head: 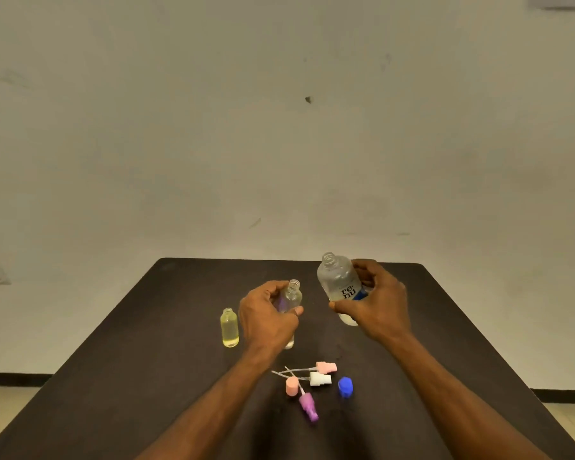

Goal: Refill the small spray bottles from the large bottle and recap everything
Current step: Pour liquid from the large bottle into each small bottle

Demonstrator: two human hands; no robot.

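- Right now the person's left hand (266, 318) is gripping a small clear spray bottle (291, 298), fingers curled round its body and thumb pressed across the front, holding it upright at the middle of the dark table (146, 327); whether its base is touching the top I cannot tell.
- Meanwhile the right hand (375, 302) is wrapping its fingers round the large bottle (341, 283), uncapped, with some liquid showing at its bottom.
- Crucially, the large bottle is sitting just to the right of the small one, its long axis leaning so that the open neck is tipping up and leftward, toward the small bottle's open mouth but not yet over it.
- Judging by that, the pour is about to start: the right hand would need to bring the neck across and above the narrow opening, which looks easy to miss.
- Further left, a small yellow bottle (229, 328) is standing open and apart from both hands, looking filled.
- Nearer the person, four spray heads are lying loose in a cluster: a pink one (326, 367), a white one (320, 379), another pink one (292, 386) and a purple one (307, 406), with the blue cap (345, 387) just to their right, so all recapping is waiting.
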